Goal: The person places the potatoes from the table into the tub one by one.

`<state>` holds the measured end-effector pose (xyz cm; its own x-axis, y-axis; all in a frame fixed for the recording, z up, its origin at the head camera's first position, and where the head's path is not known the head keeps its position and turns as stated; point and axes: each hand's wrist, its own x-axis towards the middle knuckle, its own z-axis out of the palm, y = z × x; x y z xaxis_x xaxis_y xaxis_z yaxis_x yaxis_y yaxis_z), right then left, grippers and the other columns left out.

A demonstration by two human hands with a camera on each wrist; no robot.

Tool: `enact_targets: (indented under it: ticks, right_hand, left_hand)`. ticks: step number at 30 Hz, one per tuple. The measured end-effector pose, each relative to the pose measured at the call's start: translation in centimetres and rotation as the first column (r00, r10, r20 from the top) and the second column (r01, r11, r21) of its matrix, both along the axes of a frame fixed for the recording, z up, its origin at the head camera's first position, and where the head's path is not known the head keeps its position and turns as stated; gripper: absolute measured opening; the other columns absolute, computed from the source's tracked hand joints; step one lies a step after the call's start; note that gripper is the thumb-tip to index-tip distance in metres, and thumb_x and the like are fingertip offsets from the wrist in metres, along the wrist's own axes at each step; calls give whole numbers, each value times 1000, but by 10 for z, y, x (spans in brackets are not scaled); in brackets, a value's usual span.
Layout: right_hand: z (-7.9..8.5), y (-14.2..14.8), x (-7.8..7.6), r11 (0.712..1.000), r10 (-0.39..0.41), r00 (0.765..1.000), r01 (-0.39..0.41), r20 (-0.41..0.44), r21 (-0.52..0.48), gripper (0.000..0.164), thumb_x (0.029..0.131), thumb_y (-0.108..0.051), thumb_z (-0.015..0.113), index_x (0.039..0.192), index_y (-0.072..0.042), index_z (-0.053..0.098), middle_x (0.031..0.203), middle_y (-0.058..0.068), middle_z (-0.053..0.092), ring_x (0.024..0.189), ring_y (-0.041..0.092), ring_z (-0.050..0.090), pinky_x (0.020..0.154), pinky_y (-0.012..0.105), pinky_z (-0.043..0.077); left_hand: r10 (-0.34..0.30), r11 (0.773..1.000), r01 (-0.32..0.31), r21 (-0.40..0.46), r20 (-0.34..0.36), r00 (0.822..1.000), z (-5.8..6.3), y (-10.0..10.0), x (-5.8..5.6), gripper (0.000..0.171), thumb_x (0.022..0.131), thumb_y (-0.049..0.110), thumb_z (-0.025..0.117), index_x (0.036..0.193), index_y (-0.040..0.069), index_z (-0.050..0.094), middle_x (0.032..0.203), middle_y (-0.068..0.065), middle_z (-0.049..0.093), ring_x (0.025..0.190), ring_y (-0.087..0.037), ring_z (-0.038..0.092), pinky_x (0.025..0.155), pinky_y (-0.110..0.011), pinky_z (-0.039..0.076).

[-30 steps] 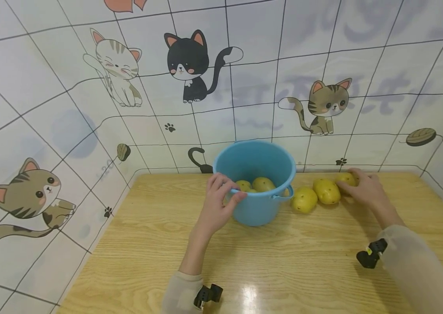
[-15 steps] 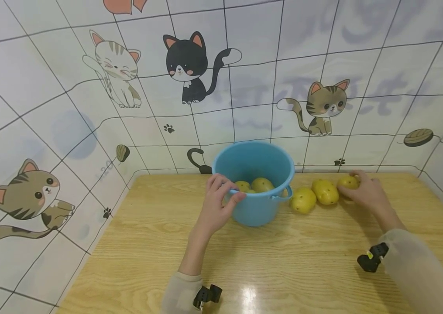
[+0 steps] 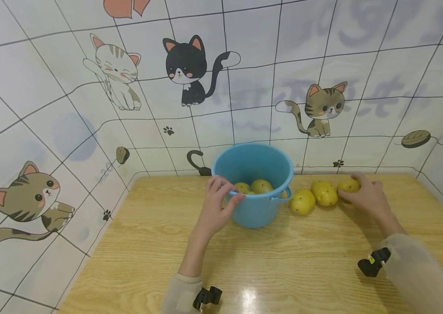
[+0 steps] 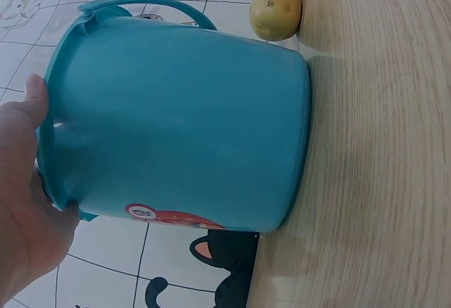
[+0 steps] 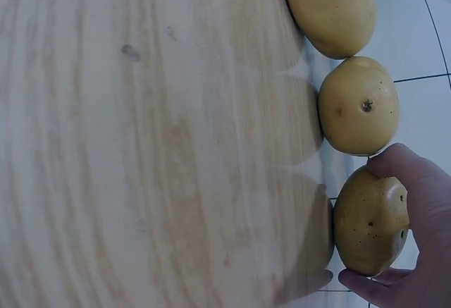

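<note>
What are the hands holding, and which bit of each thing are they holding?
The left hand holds the blue bucket by its rim. The right hand holds the potato farthest from the bucket, by opposite sides.

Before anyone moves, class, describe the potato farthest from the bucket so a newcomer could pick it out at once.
On the wooden table, find the blue bucket. To its right in the head view is a row of three potatoes. The end potato, farthest right, is the only one gripped by the right hand.
</note>
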<state>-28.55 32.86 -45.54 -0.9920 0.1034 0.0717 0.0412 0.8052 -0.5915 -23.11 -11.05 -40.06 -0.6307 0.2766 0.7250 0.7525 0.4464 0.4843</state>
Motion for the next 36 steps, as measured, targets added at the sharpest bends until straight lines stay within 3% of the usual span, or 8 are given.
enact_targets:
  ticks: [9,18,21,29,36]
  right_hand:
    - [-2,-4,6,998,-52,996,49,-69,-48,89,93,-49,67,154,3,27,137,50,19,111,60,37,81,68,41]
    - [12,-12,9,988,-118,982,101,-146,-118,86,94,-46,67,156,-1,27,143,45,19,116,56,36,79,62,41]
    - [17,-15,10,987,-119,977,97,-178,-125,83,94,-44,68,155,-1,31,142,44,21,118,55,33,78,60,40]
    - [29,-28,15,985,-107,967,72,-231,-156,81,93,-43,71,154,-5,34,146,40,23,129,54,29,93,72,35]
    - [45,-44,20,987,-82,947,33,-312,-158,76,92,-39,73,152,-6,40,144,36,29,128,49,30,89,65,36]
  left_hand:
    - [-3,1000,3,-1,19,1000,1,0,1,50,100,57,50,88,11,65,94,-1,50,112,-27,41,104,-47,30]
    - [-10,1000,10,11,25,1000,2,0,2,47,100,54,53,88,11,66,94,-1,51,113,-27,41,104,-47,30]
    - [-10,1000,10,10,11,1000,1,0,1,46,100,54,53,88,11,65,94,-1,51,112,-26,41,105,-47,29]
    - [-9,1000,9,9,-25,1000,0,1,1,48,100,55,51,88,11,64,94,-2,52,111,-26,43,105,-47,28]
    - [-12,1000,13,11,-21,1000,1,1,1,47,100,54,51,88,10,64,95,-2,52,111,-26,43,105,-48,28]
